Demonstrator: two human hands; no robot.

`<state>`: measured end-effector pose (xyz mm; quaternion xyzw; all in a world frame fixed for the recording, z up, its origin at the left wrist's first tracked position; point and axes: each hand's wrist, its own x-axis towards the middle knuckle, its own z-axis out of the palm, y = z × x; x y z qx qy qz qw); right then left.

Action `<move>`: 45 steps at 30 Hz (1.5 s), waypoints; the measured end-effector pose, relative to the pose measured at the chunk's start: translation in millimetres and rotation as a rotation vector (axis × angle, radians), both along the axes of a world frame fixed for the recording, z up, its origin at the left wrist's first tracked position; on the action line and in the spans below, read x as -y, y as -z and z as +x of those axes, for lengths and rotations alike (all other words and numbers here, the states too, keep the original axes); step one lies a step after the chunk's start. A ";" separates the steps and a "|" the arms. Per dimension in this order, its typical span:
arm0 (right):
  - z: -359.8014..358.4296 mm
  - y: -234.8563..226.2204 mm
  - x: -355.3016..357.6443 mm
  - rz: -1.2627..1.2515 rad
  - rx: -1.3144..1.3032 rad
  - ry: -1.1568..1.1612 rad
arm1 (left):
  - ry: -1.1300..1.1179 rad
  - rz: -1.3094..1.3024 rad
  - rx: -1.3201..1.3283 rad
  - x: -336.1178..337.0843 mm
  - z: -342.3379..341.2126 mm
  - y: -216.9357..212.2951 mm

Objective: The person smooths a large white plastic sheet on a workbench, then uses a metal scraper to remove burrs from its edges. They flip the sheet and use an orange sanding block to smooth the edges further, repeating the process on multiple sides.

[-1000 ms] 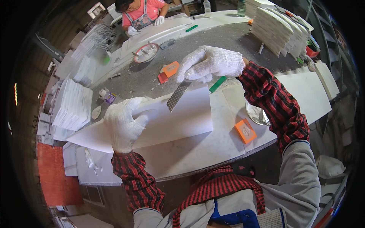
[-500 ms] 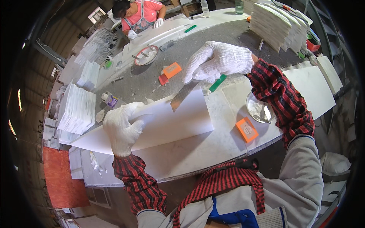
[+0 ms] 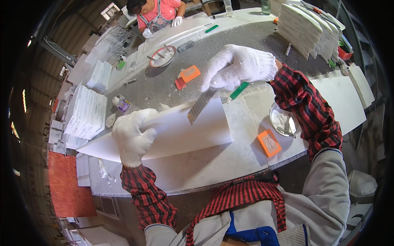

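My left hand, in a white knitted glove, is closed on the upper edge of a long, smooth white slab. The slab stands tilted over the pale worktop. My right hand, gloved the same way, pinches a flat metal blade with diagonal lines across it. The blade points down and to the left in front of the slab's face; whether it touches the surface I cannot tell.
A bowl of white paste and an orange box lie at right. Beyond are another orange box, a red-rimmed bowl and a small bottle. Stacked slabs stand at left, more slabs at far right. A co-worker works opposite.
The blade has shifted slightly down the slab's face and now shows its lines more plainly. Both hands keep their grip. The whole view has shifted a little.
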<state>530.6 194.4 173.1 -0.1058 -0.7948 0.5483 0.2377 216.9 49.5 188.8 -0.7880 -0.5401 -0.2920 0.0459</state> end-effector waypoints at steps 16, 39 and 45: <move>-7.9 0.7 -3.8 0.015 -0.045 0.017 | -0.018 -0.012 0.011 -5.6 2.6 -0.2; -13.8 -3.3 -6.4 -0.023 -0.080 -0.125 | -0.077 -0.005 0.023 5.9 9.5 -2.9; 10.6 -8.4 1.0 -0.061 0.032 -0.012 | -0.051 -0.017 0.037 5.2 4.4 -0.7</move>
